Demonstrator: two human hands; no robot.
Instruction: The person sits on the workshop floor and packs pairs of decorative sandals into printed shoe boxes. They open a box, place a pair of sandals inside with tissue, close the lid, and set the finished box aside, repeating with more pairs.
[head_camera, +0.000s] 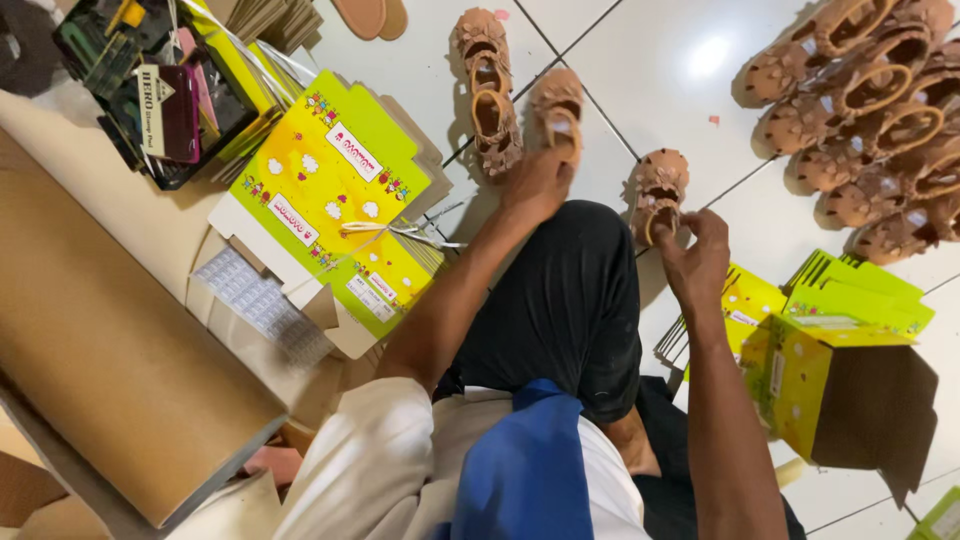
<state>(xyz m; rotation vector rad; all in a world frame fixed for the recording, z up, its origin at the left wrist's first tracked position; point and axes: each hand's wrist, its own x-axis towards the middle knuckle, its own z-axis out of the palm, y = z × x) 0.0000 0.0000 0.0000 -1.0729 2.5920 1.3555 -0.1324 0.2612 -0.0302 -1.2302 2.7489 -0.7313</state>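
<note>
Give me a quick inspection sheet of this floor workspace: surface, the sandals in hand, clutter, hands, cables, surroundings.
Surface: white tiled floor with dark grout lines.
Job's things: tan sandal under the left hand; another tan sandal at the right hand; two more sandals lie beyond.
Clutter: bundle of flat yellow boxes tied with string; folded yellow box at right; brown cardboard sheet at left.
Hands: both bare, each gripping a sandal.
Cables: nothing seen.
Surroundings: heap of tan sandals top right; open case of small items top left.
</note>
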